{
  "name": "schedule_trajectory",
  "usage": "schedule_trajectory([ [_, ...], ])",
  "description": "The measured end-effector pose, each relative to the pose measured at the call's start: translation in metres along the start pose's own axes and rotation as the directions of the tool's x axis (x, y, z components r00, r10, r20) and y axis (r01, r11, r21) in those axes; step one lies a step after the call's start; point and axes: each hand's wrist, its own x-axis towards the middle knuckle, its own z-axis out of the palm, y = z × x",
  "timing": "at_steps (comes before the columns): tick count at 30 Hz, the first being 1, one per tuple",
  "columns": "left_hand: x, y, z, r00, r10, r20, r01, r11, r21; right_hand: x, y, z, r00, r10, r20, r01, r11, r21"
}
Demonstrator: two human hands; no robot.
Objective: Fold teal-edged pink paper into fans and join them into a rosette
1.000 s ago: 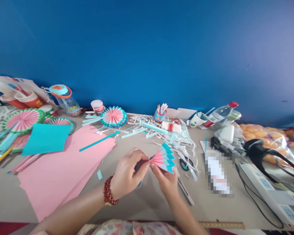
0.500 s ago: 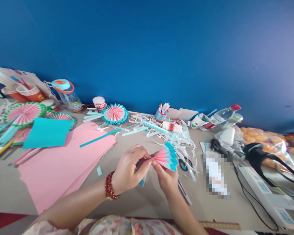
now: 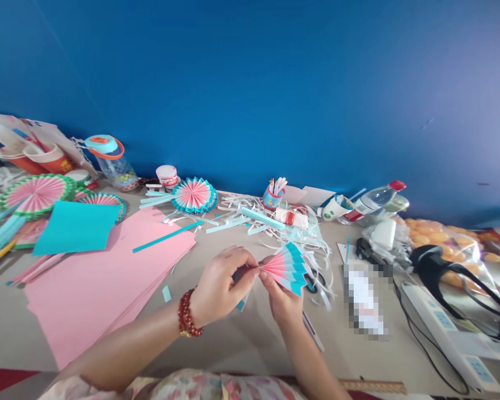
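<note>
A pleated paper fan, pink with a teal edge, is spread open above the table in front of me. My left hand, with a red bead bracelet at the wrist, pinches the fan's narrow end with closed fingers. My right hand grips the same narrow end from below, fingers closed. A small teal paper end hangs down between the two hands.
A stack of pink paper with a teal sheet lies to the left. Finished round fans and cut paper strips litter the back. A water bottle, power strip and black cables sit right.
Both hands keep their grip on the fan's narrow end. The fan has tipped slightly lower and the view has shifted a little.
</note>
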Motion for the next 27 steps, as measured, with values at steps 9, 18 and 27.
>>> schedule_trajectory([
  [9,0.003,-0.006,0.001,0.986,-0.166,0.006,0.165,0.974,-0.153,0.006,-0.004,0.012,0.992,0.104,0.071,-0.119,0.959,0.257],
  [18,0.004,-0.007,0.003,0.987,-0.15,-0.059,0.141,0.981,-0.134,0.006,-0.004,0.018,0.997,0.067,-0.025,-0.061,0.982,0.178],
  [27,0.005,-0.01,0.003,0.978,-0.207,-0.023,0.194,0.945,-0.263,0.01,-0.005,0.016,0.982,-0.178,-0.062,0.17,0.979,-0.109],
])
